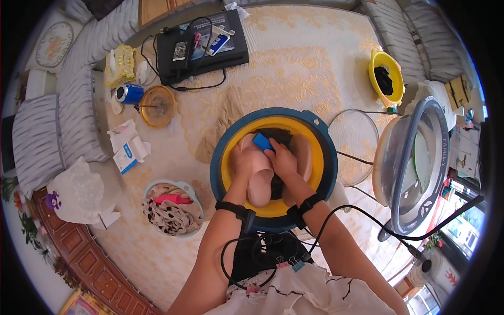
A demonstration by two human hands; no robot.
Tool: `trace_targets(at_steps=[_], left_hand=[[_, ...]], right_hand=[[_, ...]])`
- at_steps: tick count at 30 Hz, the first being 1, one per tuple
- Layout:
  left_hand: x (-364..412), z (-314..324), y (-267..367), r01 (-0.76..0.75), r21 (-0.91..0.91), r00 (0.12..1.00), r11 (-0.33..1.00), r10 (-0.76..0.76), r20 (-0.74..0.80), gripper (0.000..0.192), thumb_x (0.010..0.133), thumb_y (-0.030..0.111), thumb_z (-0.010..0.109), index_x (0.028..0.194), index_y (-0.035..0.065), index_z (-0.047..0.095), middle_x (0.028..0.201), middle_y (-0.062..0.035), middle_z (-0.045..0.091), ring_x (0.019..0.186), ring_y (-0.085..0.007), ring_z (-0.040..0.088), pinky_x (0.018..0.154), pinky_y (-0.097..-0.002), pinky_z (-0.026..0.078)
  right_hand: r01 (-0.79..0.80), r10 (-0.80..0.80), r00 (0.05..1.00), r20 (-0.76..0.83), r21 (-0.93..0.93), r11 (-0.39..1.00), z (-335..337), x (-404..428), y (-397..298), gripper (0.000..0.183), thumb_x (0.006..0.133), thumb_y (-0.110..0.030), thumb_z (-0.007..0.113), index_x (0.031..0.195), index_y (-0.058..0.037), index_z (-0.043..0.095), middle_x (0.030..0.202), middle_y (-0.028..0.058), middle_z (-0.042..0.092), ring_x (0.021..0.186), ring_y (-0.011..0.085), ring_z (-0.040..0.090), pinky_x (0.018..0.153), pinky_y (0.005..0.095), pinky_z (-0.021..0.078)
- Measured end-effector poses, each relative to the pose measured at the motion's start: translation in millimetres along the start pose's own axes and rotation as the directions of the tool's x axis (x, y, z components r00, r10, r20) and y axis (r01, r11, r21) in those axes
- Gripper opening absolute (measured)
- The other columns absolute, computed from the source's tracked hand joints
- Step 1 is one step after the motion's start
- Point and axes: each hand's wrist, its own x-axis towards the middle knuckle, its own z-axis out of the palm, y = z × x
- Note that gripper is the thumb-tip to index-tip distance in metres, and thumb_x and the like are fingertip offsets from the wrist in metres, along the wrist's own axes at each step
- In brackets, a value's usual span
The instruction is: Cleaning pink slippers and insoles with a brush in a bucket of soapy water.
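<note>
Before me stands a blue plastic tub (217, 157) with a yellow basin (319, 157) nested inside it. My left hand (241, 159) grips a pale pink slipper (260, 187) by its upper end, over the basin. A blue brush or block (263, 142) is in the fingers of my right hand (284, 159), against the slipper's right side. Another pink slipper (303, 157) rests along the basin's right wall. Something dark, perhaps cloth or dark water, shows between and behind the slippers. Each wrist wears a black strap.
A pale basin of clothes (173, 208) is at the left. A large clear basin (399, 169) stands tilted at the right, beside a wire hoop (330, 136) and cables. Farther back are a yellow basket (401, 84), a black box-shaped device (236, 53), a round amber dish (171, 104) and tissues (129, 59).
</note>
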Motion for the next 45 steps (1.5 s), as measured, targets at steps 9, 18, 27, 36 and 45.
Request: trace_targets(at_steps=[9, 18, 27, 36, 45], left_hand=[[8.6, -5.0, -25.8, -0.099, 0.077, 0.994, 0.992, 0.101, -0.029, 0.029, 0.072, 0.018, 0.055, 0.092, -0.003, 0.054, 0.082, -0.0151, 0.058, 0.076, -0.0237, 0.056, 0.068, -0.0289, 0.042], [14.3, 5.4, -21.2, 0.113, 0.118, 0.984, 0.987, -0.128, 0.127, 0.036, 0.069, 0.028, 0.055, 0.089, -0.0018, 0.055, 0.085, -0.0218, 0.056, 0.082, -0.033, 0.054, 0.07, -0.0357, 0.041], [14.4, -3.4, -26.1, -0.026, 0.11, 0.996, 0.994, 0.035, -0.078, 0.035, 0.069, 0.027, 0.053, 0.091, 0.0002, 0.056, 0.088, -0.0201, 0.056, 0.086, -0.0332, 0.052, 0.074, -0.0345, 0.04], [9.0, 3.6, -3.1, 0.112, 0.049, 0.979, 0.993, -0.118, 0.169, 0.029, 0.068, 0.02, 0.055, 0.085, -0.0043, 0.055, 0.075, -0.0118, 0.057, 0.07, -0.0175, 0.055, 0.062, -0.0281, 0.042], [13.2, 1.5, -42.8, 0.01, -0.066, 0.999, 0.998, -0.012, -0.032, 0.025, 0.067, 0.015, 0.052, 0.083, -0.0041, 0.054, 0.074, -0.0118, 0.056, 0.068, -0.0171, 0.054, 0.061, -0.028, 0.041]], right_hand=[[0.003, 0.013, 0.999, 0.045, -0.342, 0.94, -24.4, -14.7, -5.2, 0.035, 0.075, -0.028, 0.051, 0.109, -0.0179, 0.049, 0.083, 0.011, 0.058, 0.074, 0.0271, 0.056, 0.063, 0.0354, 0.0449], [0.082, -0.119, 0.983, -0.142, -0.242, 0.967, -1.8, -0.1, -9.9, 0.037, 0.073, -0.026, 0.054, 0.107, -0.012, 0.05, 0.076, 0.0137, 0.058, 0.068, 0.0259, 0.056, 0.057, 0.0365, 0.0446], [0.041, -0.038, 0.999, 0.019, -0.248, 0.968, -10.6, -6.3, 7.1, 0.035, 0.073, -0.025, 0.055, 0.103, -0.0073, 0.053, 0.081, 0.0181, 0.057, 0.074, 0.0298, 0.055, 0.066, 0.035, 0.0435], [0.022, -0.016, 0.998, 0.063, -0.091, 0.996, -25.8, 2.0, 10.2, 0.038, 0.074, -0.027, 0.056, 0.107, -0.0078, 0.051, 0.088, 0.0191, 0.056, 0.082, 0.0311, 0.054, 0.073, 0.033, 0.0417], [0.053, -0.042, 0.996, 0.077, -0.158, 0.986, -15.6, -0.4, 11.8, 0.039, 0.074, -0.028, 0.056, 0.108, -0.0085, 0.05, 0.093, 0.0175, 0.056, 0.083, 0.0311, 0.053, 0.073, 0.0335, 0.0413]])
